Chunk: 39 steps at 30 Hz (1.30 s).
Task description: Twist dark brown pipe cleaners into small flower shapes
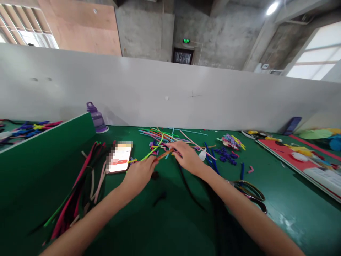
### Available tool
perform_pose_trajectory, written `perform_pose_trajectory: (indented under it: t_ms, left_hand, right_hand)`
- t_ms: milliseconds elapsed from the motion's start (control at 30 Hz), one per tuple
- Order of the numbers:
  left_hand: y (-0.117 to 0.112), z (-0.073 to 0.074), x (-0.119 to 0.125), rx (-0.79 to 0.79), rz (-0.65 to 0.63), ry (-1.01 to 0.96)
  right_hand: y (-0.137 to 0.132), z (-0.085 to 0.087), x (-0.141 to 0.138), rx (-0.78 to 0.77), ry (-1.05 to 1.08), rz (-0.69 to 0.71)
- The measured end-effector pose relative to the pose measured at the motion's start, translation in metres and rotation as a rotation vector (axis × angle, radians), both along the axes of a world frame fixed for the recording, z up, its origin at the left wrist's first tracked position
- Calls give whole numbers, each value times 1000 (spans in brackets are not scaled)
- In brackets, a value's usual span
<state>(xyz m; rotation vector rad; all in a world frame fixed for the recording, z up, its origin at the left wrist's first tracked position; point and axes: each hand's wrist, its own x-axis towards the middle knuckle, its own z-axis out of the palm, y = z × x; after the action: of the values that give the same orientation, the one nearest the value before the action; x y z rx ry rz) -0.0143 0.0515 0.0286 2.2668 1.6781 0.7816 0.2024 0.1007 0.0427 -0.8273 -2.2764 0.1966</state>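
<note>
Between my two hands runs a short orange-brown pipe cleaner. My left hand pinches its near end, and a bit of yellow pipe cleaner shows by the knuckles. The fingers of my right hand are closed on the other end. Just beyond them lies a loose heap of coloured pipe cleaners, with a yellow-green one sticking up near my left hand. A small white bottle is right of my right hand. Dark fuzzy scraps lie below the hands.
A lit phone and a bundle of pipe cleaners are on the left, near a green divider and purple bottle. Scissors, blue twisted pieces and a red board are to the right.
</note>
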Motion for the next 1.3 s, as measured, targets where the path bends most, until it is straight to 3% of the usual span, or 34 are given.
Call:
perform_pose_trajectory:
  t_ms: [67,167,333,533,667,933,1033,1133,1233,1300]
  left_hand:
    - [8,-3,5,-140,-12,-481]
    - [18,-14,9,-159,-8,-664]
    - [17,-33,8,-217,-59,-810]
    - [11,-34,8,-204,-115,-775]
    - [3,-33,13,-146,-154,-625]
    - [-4,-29,17,-94,-136,-550]
    - [-3,-29,17,-104,-130,-510]
    - [-2,-29,17,-111,-127,-506]
    - [-1,-30,16,-121,-118,-536]
    - [-1,-30,16,-133,-118,-551]
  right_hand:
    - [10,-4,8,-133,37,-227]
    - [22,-15,16,-222,-19,-301]
    - [24,-41,11,-303,-66,-344]
    - [28,-58,8,-393,31,-336]
    - [35,-47,13,-438,216,-299]
    - [28,10,38,-568,522,-138]
    - [27,12,46,-556,312,-146]
    - [18,11,45,-401,-36,-227]
    - [-11,18,39,-169,-322,-195]
    - [-42,26,40,-143,-440,-121]
